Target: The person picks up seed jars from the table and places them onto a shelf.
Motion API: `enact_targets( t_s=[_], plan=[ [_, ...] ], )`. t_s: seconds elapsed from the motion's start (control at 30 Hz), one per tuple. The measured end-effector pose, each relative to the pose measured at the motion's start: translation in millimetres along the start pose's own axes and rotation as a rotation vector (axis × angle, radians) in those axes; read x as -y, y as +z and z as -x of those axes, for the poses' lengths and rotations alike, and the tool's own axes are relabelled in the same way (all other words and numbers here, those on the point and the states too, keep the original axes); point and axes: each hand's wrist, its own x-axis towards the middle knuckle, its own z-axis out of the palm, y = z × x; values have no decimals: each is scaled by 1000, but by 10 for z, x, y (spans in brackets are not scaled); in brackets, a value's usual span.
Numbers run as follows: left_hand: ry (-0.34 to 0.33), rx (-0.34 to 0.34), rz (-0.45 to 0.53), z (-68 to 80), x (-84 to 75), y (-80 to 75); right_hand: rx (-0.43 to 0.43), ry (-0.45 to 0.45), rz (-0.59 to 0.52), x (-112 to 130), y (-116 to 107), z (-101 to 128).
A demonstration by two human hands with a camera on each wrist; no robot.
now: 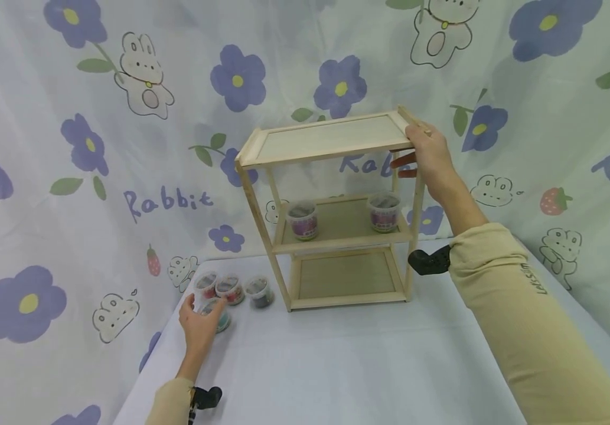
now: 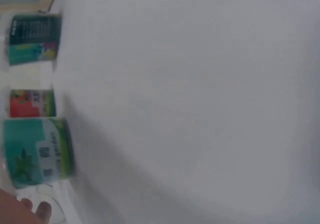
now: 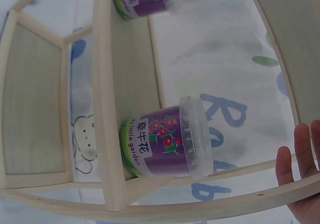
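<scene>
My left hand reaches around a small teal tub on the white table, thumb and fingers spread to its sides. In the left wrist view, its fingertips show just beside the teal tub. At the right, my right hand grips the top right corner of a two-tier wooden shelf with a top panel, its fingers reaching under the top. Two purple tubs with clear lids stand on the middle tier: a left one and a right one.
Behind the teal tub stand two red-labelled tubs, one left and one right, and a dark tub near the shelf's left front leg. A cloth printed with rabbits and flowers hangs behind the table.
</scene>
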Motion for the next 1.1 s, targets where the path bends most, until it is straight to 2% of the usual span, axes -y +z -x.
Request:
enact_targets(
  t_s=[0.17,0.27,0.5,0.77,1.1],
  plan=[
    [-109,96,16,25,221,27,5,3,-1,2,-15,-1],
    [-140,113,6,31,282,35,7,7,8,6,-13,-2],
    [-147,136,-13,33,313,58,5,10,16,0,-20,-2],
    [-132,115,35,30,349,72,12,4,28,0,-14,-4],
    [-149,113,14,24,332,101,4,11,16,8,-10,1]
  ],
)
